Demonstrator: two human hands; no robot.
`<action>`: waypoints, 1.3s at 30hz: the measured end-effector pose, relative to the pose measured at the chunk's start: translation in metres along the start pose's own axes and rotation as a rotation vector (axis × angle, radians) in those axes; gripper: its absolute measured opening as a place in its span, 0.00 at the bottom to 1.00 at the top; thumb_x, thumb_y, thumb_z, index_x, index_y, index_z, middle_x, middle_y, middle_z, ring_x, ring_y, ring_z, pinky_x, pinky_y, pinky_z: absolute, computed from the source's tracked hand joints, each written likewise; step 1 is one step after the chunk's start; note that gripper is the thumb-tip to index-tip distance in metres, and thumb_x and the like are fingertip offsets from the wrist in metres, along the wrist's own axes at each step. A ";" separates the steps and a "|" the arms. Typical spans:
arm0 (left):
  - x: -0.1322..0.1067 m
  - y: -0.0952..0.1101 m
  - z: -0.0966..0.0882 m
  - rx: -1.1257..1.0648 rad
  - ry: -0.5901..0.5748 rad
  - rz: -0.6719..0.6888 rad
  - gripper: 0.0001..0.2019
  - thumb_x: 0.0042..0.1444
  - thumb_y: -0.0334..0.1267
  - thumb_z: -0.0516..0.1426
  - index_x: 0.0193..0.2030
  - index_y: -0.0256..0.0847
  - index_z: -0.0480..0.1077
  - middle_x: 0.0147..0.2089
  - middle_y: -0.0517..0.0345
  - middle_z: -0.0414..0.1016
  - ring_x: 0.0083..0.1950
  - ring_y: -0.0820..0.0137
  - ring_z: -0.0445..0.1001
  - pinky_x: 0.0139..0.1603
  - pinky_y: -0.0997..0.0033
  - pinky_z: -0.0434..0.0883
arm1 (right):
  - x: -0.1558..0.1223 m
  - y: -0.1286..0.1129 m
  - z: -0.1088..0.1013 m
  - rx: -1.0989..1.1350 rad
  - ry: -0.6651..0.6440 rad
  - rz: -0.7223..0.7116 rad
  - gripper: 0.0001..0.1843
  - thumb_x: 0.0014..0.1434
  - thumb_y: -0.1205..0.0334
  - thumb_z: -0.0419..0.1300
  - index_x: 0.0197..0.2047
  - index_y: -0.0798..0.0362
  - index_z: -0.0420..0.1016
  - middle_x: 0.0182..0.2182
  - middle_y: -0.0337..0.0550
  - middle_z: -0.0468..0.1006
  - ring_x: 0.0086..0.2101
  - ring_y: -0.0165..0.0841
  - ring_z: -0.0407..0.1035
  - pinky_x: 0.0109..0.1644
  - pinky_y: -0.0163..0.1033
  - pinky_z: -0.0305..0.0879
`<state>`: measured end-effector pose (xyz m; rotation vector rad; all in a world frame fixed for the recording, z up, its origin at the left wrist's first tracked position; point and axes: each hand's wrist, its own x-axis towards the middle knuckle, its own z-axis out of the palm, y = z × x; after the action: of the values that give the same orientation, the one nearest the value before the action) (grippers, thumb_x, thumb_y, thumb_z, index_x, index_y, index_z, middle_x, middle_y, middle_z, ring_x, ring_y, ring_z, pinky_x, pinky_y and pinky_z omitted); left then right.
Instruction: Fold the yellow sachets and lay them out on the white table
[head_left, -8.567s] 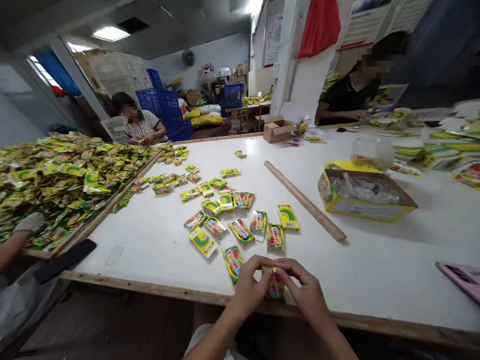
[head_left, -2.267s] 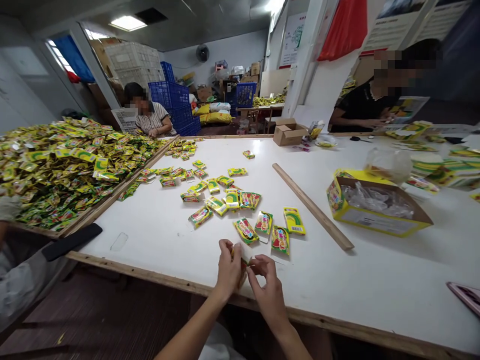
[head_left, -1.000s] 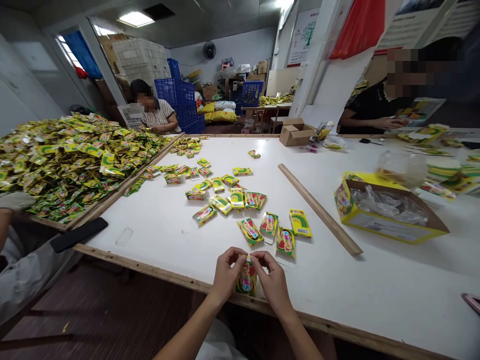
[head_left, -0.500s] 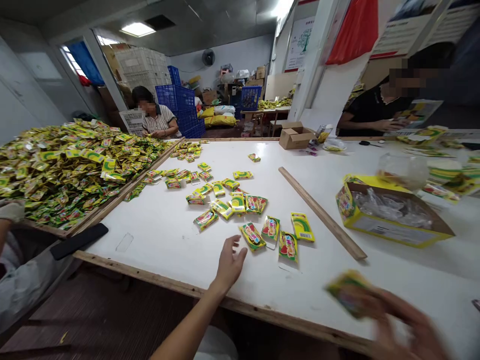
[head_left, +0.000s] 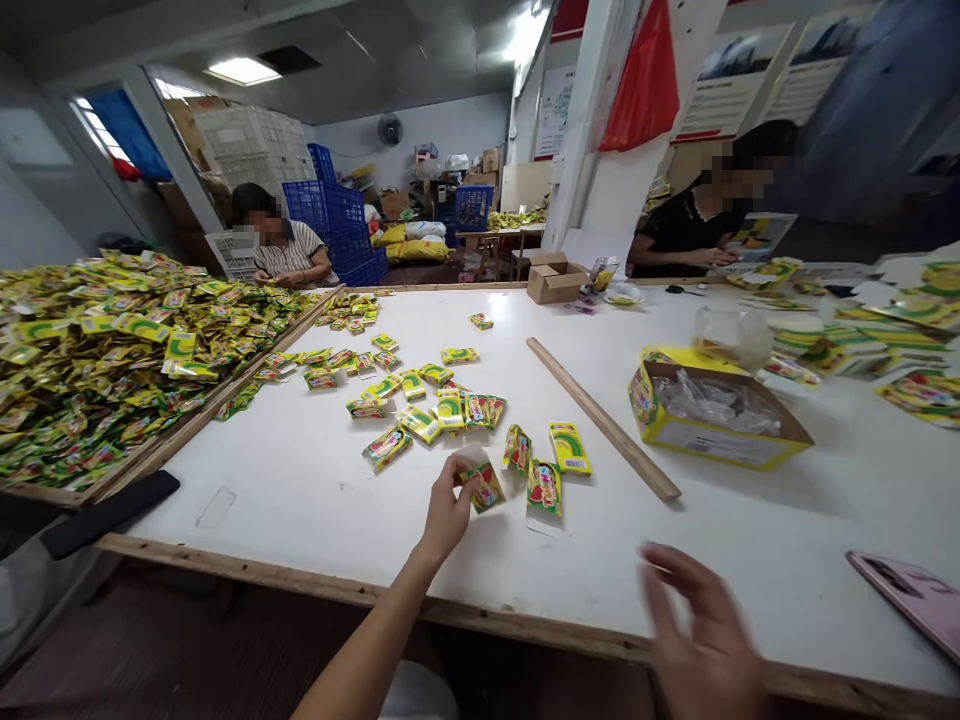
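My left hand [head_left: 448, 508] pinches a small yellow-green printed carton [head_left: 486, 484] by its edge, tilted up at the near side of a loose group of such cartons. Just beyond it lie a carton with an open flap [head_left: 516, 450], a second one with its white flap out [head_left: 544, 487] and a yellow carton [head_left: 570, 447]. My right hand [head_left: 697, 625], smeared by motion, hovers over the table's near right part with thumb and fingers apart and nothing between them.
A large heap of cartons [head_left: 135, 330] lies behind a wooden edge at left. A wooden strip [head_left: 604, 418] crosses the white table. Beyond it stands a yellow display box [head_left: 712, 440] holding clear plastic bags. A pink phone [head_left: 911, 605] lies at right. Two people sit across the table.
My left hand has closed on a carton it was reaching towards. The carton that was in my right hand is gone from it, and those fingers have spread. The view has turned slightly right.
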<state>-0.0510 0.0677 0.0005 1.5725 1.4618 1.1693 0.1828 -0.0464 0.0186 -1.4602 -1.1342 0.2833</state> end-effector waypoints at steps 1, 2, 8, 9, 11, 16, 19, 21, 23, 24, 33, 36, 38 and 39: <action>-0.009 0.004 -0.006 -0.057 -0.070 0.046 0.03 0.59 0.34 0.52 0.39 0.42 0.61 0.40 0.57 0.69 0.41 0.68 0.71 0.44 0.69 0.69 | -0.003 -0.003 0.021 0.063 -0.110 0.000 0.19 0.61 0.48 0.58 0.49 0.52 0.71 0.49 0.50 0.71 0.46 0.42 0.68 0.52 0.46 0.65; -0.018 0.006 -0.011 -0.120 -0.147 0.087 0.04 0.59 0.34 0.53 0.41 0.42 0.62 0.39 0.57 0.69 0.40 0.68 0.70 0.43 0.70 0.68 | -0.008 -0.004 0.042 0.138 -0.230 0.000 0.18 0.61 0.49 0.58 0.49 0.52 0.70 0.49 0.50 0.72 0.47 0.42 0.68 0.51 0.46 0.66; -0.056 -0.003 -0.023 -0.362 -0.321 0.049 0.12 0.60 0.39 0.55 0.49 0.43 0.60 0.43 0.56 0.68 0.41 0.68 0.69 0.43 0.70 0.68 | -0.036 0.002 0.107 0.389 -0.572 0.143 0.16 0.60 0.51 0.59 0.48 0.50 0.66 0.41 0.47 0.75 0.40 0.39 0.73 0.41 0.40 0.73; -0.059 -0.006 -0.021 -0.387 -0.317 0.025 0.13 0.60 0.40 0.55 0.50 0.43 0.60 0.44 0.56 0.68 0.41 0.68 0.69 0.43 0.70 0.68 | -0.038 0.004 0.107 0.380 -0.579 0.159 0.17 0.60 0.51 0.59 0.48 0.50 0.65 0.41 0.47 0.75 0.39 0.39 0.73 0.39 0.39 0.73; -0.061 -0.010 -0.017 -0.405 -0.328 0.004 0.13 0.60 0.42 0.55 0.50 0.42 0.63 0.45 0.55 0.69 0.42 0.68 0.69 0.43 0.69 0.68 | -0.037 0.007 0.103 0.357 -0.603 0.172 0.19 0.60 0.51 0.59 0.51 0.50 0.66 0.40 0.46 0.75 0.39 0.39 0.73 0.37 0.37 0.73; -0.055 -0.008 -0.009 -0.292 -0.252 0.042 0.14 0.62 0.44 0.51 0.34 0.38 0.73 0.33 0.56 0.70 0.38 0.66 0.68 0.42 0.68 0.66 | -0.021 0.001 0.098 0.330 -0.741 0.096 0.13 0.63 0.52 0.57 0.46 0.51 0.70 0.39 0.45 0.76 0.39 0.38 0.73 0.44 0.40 0.70; -0.054 -0.005 -0.006 -0.341 -0.173 0.045 0.12 0.61 0.42 0.53 0.33 0.39 0.73 0.33 0.57 0.70 0.38 0.67 0.69 0.42 0.69 0.66 | -0.014 -0.003 0.104 0.276 -0.705 0.026 0.12 0.64 0.52 0.55 0.38 0.52 0.71 0.37 0.45 0.76 0.38 0.38 0.71 0.43 0.39 0.68; -0.057 -0.004 -0.005 -0.486 -0.117 0.007 0.07 0.60 0.41 0.56 0.42 0.42 0.70 0.35 0.57 0.72 0.38 0.68 0.71 0.40 0.70 0.67 | -0.014 -0.003 0.108 0.280 -0.639 0.008 0.11 0.64 0.52 0.56 0.39 0.52 0.71 0.37 0.45 0.75 0.39 0.38 0.71 0.43 0.40 0.68; -0.061 -0.004 -0.005 -0.584 -0.074 -0.028 0.11 0.59 0.40 0.57 0.48 0.44 0.67 0.38 0.57 0.74 0.39 0.68 0.72 0.41 0.69 0.69 | -0.016 -0.002 0.111 0.309 -0.602 0.008 0.12 0.64 0.52 0.56 0.44 0.52 0.71 0.39 0.45 0.75 0.40 0.38 0.71 0.44 0.40 0.68; -0.063 -0.003 -0.005 -0.581 -0.078 -0.036 0.11 0.58 0.40 0.57 0.48 0.43 0.67 0.39 0.56 0.75 0.40 0.67 0.73 0.43 0.68 0.69 | -0.017 -0.002 0.111 0.315 -0.600 -0.001 0.13 0.64 0.52 0.56 0.45 0.52 0.71 0.39 0.46 0.75 0.40 0.38 0.71 0.44 0.41 0.68; -0.076 0.006 -0.009 -0.399 -0.074 -0.013 0.08 0.59 0.40 0.57 0.40 0.39 0.74 0.42 0.52 0.77 0.45 0.63 0.74 0.48 0.66 0.68 | -0.028 -0.013 0.104 0.318 -0.575 -0.057 0.12 0.63 0.52 0.58 0.38 0.52 0.75 0.38 0.47 0.74 0.40 0.39 0.70 0.42 0.40 0.69; -0.075 0.008 -0.007 -0.385 -0.052 -0.057 0.08 0.58 0.41 0.57 0.40 0.39 0.73 0.39 0.54 0.77 0.41 0.65 0.73 0.44 0.68 0.69 | -0.027 -0.017 0.107 0.308 -0.545 -0.014 0.14 0.62 0.50 0.59 0.38 0.52 0.74 0.35 0.46 0.75 0.36 0.39 0.70 0.39 0.40 0.69; -0.072 0.007 -0.006 -0.366 -0.026 -0.075 0.08 0.58 0.41 0.57 0.38 0.39 0.73 0.36 0.55 0.77 0.38 0.66 0.72 0.41 0.69 0.69 | -0.024 -0.018 0.109 0.293 -0.547 0.009 0.15 0.61 0.49 0.59 0.37 0.53 0.74 0.32 0.45 0.75 0.32 0.38 0.70 0.37 0.39 0.68; -0.070 0.006 -0.005 -0.355 -0.017 -0.078 0.08 0.58 0.41 0.57 0.37 0.39 0.73 0.35 0.56 0.76 0.36 0.67 0.72 0.39 0.70 0.68 | -0.023 -0.018 0.110 0.286 -0.551 0.013 0.15 0.61 0.48 0.59 0.37 0.53 0.74 0.31 0.44 0.75 0.31 0.37 0.70 0.36 0.39 0.68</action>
<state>-0.0513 -0.0027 -0.0031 1.2675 1.2134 1.2851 0.0828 0.0018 -0.0046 -1.1619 -1.4490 0.8601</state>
